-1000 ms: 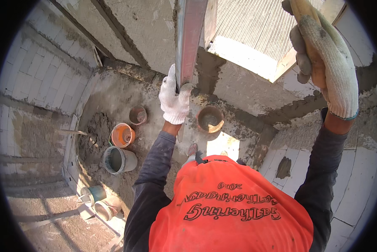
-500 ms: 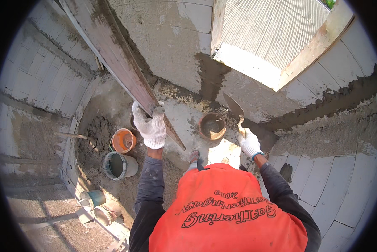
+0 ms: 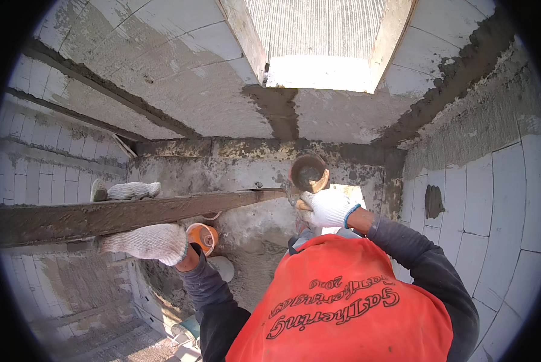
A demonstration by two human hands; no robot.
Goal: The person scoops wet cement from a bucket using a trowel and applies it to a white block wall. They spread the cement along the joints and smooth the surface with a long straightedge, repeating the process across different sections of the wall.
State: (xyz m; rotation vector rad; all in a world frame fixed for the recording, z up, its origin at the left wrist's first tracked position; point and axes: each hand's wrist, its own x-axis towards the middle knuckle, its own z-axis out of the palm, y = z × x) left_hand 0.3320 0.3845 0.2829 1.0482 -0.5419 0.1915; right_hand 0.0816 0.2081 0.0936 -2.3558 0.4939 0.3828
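Observation:
My left hand point(image 3: 147, 241), in a white knit glove, is closed around a long, mortar-smeared straightedge board point(image 3: 132, 215). Its gloved fingers show above the board's upper edge and the rest of the hand below. The board lies roughly level across the left half of the view, its narrow end close to my right hand point(image 3: 331, 208). That hand, gloved too, is wrapped round the tan handle of a trowel point(image 3: 304, 206); the blade is mostly hidden at the board's tip. Just beyond stands a round mortar pail point(image 3: 296, 174) with grey mix inside.
An orange bucket point(image 3: 202, 238) and a partly covered grey bucket point(image 3: 223, 269) stand below the board, with a teal bucket point(image 3: 189, 329) farther down. Ahead rises a partly plastered block wall point(image 3: 198, 96) with wet mortar bands and a framed window opening point(image 3: 319, 72). Another block wall point(image 3: 463, 199) borders the right.
The board has swung from a steep slant to nearly level, my left hand moving left with it. My right hand has brought the trowel left and down to the board's end. The view has turned.

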